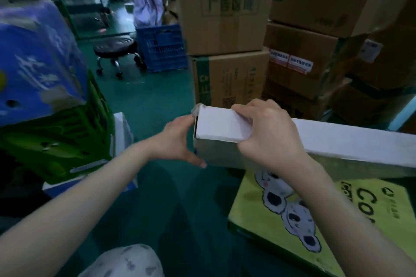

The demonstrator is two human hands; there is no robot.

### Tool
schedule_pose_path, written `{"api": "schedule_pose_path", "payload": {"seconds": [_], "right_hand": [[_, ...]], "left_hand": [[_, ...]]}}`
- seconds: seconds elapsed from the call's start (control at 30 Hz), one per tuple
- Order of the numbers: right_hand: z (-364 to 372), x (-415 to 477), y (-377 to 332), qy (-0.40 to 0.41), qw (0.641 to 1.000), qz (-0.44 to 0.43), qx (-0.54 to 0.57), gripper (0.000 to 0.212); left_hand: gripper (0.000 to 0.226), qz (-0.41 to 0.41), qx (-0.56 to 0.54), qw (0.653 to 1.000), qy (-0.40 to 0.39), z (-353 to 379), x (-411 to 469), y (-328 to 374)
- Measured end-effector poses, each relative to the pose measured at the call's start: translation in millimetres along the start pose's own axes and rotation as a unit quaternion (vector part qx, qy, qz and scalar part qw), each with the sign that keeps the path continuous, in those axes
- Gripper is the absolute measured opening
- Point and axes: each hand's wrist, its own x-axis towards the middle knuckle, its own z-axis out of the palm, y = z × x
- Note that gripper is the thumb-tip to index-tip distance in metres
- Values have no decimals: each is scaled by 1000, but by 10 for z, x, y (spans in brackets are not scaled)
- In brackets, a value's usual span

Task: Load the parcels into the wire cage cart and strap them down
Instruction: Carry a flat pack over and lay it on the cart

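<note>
A long white cardboard parcel (351, 141) lies across the right of the view, above a yellow box printed with koalas (270, 220). My right hand (270, 132) grips the parcel near its left end, fingers curled over the top and thumb under the front. My left hand (180, 139) cups that left end, fingers at the top corner and thumb at the bottom edge. The end flap stands slightly ajar. No wire cage cart is in view.
Stacks of brown cartons (227, 74) rise behind the parcel. A blue and green printed box (45, 87) sits at the left. Further back on the green floor (153, 96) stand a black wheeled stool (116, 48) and a blue plastic crate (163, 48), with a person behind them.
</note>
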Motion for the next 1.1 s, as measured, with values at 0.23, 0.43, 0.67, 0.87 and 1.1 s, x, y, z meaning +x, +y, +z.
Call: {"api": "schedule_pose_path", "payload": {"seconds": [0.23,0.43,0.67,0.87,1.1], "right_hand": [[-204,515,-635,-7,993,-44,107,47],[-52,755,-1319,-70,978,-99,171,47],[183,853,-2204,-183,926,-108,311,30],[337,838,-2931,-246,880,-120,388,26],[195,762,-3917,-281,833,-215,426,26]], "left_hand": [[61,-42,-139,977,156,-651,-597,-78],[70,-103,-175,956,214,-938,-1291,-380],[64,-141,-192,932,274,-1417,-2246,-604],[63,-182,-165,921,303,-1821,-2988,-727],[61,-238,-200,879,362,-2254,-3933,-676]]}}
